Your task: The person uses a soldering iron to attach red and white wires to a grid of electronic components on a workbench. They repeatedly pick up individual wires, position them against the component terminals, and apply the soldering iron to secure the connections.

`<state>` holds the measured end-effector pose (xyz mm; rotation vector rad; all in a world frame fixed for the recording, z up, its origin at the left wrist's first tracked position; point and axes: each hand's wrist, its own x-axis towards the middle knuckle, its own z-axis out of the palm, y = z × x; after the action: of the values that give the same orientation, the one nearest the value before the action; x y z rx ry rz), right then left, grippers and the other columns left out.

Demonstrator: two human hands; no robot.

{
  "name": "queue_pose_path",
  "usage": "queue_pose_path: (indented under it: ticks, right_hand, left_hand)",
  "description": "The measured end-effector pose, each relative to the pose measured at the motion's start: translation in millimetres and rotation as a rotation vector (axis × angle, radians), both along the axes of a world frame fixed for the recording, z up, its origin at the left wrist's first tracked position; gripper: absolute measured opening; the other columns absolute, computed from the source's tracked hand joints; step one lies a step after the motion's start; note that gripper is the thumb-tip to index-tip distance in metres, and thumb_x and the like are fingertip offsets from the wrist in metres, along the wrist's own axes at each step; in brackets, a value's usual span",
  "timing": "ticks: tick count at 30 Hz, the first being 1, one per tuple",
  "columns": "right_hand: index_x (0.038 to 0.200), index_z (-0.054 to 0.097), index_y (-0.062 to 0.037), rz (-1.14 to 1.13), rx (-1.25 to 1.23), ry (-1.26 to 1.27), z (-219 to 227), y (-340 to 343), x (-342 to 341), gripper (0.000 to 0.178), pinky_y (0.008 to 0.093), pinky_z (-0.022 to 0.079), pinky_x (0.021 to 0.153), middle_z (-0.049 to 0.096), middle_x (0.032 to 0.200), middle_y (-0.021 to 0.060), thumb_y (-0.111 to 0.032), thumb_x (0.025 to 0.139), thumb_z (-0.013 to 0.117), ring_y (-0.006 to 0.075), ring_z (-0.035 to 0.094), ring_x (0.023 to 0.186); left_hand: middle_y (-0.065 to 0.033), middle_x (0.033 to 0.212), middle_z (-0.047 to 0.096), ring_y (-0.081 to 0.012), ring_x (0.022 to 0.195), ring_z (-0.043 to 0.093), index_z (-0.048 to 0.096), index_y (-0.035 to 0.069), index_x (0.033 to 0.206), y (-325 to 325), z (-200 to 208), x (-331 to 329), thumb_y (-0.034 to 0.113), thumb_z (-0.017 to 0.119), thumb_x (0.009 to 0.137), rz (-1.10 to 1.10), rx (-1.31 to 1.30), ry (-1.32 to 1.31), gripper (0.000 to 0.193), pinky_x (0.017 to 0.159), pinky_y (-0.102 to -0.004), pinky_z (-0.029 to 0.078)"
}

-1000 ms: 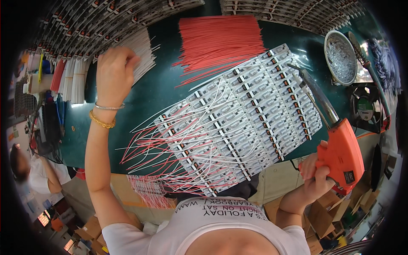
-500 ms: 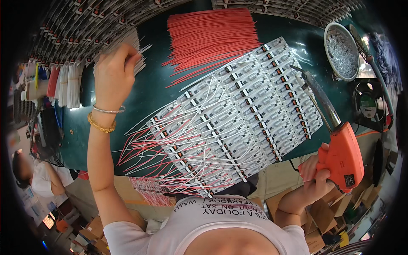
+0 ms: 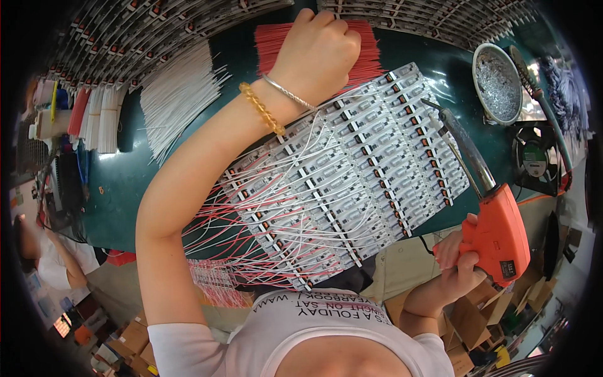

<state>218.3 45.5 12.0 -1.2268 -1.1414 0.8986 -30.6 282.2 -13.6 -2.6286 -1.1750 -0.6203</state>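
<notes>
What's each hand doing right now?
Left hand: curled over the red wires; its grip is hidden, so can't tell if it holds any.
Right hand: closed, holding the red soldering gun.

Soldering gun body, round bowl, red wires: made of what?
Soldering gun body: likely moulded plastic, satin orange, going by its even colour and rounded edges.
Round bowl: possibly metal, by its smooth greyish rim; plastic isn't ruled out.
Red wires: probably plastic-sheathed, matte, judging by uniform colour.
</notes>
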Motion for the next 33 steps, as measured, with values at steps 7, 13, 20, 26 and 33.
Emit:
queue_pose_path:
  ticks: [7, 13, 20, 26, 33]
  right_hand:
    - [0.126, 0.04, 0.0118, -0.044, -0.028, 0.045, -0.3, -13.4, 1.5, 0.072, 0.0222, 0.033, 0.04, 0.044, 0.05, -0.0003, -0.046, 0.088, 0.061, 0.0081, 0.039, 0.039]
    - [0.127, 0.04, 0.011, -0.036, -0.036, 0.031, 2.0, -15.1, -22.7, 0.076, 0.0217, 0.035, 0.041, 0.045, 0.05, -0.0008, -0.05, 0.087, 0.061, 0.0079, 0.04, 0.039]
    - [0.12, 0.042, 0.014, 0.0, -0.145, 0.04, 0.7, -10.3, -52.2, 0.079, 0.0212, 0.033, 0.04, 0.045, 0.051, -0.0007, -0.054, 0.084, 0.063, 0.0079, 0.04, 0.039]
    - [0.113, 0.044, 0.0141, 0.018, -0.183, 0.006, -3.2, -5.8, -54.6, 0.074, 0.0213, 0.033, 0.039, 0.044, 0.05, -0.0002, -0.052, 0.085, 0.063, 0.0081, 0.04, 0.038]
    - [0.108, 0.047, 0.0119, -0.044, -0.249, -0.214, -11.4, -16.8, -48.9, 0.068, 0.0214, 0.032, 0.038, 0.045, 0.051, 0.001, -0.049, 0.084, 0.066, 0.0084, 0.04, 0.038]
  left_hand:
    - [-0.0084, 0.07, 0.062, -0.0242, 0.066, 0.059, 0.062, 0.002, 0.078, -14.3, 34.1, -10.1, 0.011, 0.068, 0.08, -0.037, 0.034, -0.25, 0.01, 0.063, -0.0327, 0.044]
    - [-0.0017, 0.07, 0.06, -0.0083, 0.063, 0.052, 0.061, 0.0, 0.083, -82.7, 50.8, -35.9, 0.01, 0.067, 0.085, 0.068, -0.525, -0.53, 0.012, 0.058, -0.0227, 0.041]
    - [-0.0072, 0.071, 0.062, -0.0136, 0.063, 0.058, 0.059, 0.0, 0.083, -106.2, 14.9, -40.5, 0.011, 0.067, 0.086, 0.249, -0.635, -0.57, 0.013, 0.058, -0.0258, 0.045]
    - [-0.009, 0.072, 0.061, -0.0184, 0.062, 0.06, 0.057, 0.001, 0.082, -106.4, 13.1, -39.4, 0.008, 0.067, 0.085, 0.232, -0.615, -0.54, 0.012, 0.058, -0.0283, 0.047]
    - [-0.0103, 0.072, 0.061, -0.0214, 0.063, 0.061, 0.056, 0.001, 0.081, -107.9, 11.3, -37.7, 0.007, 0.067, 0.084, 0.224, -0.551, -0.512, 0.012, 0.057, -0.0303, 0.049]
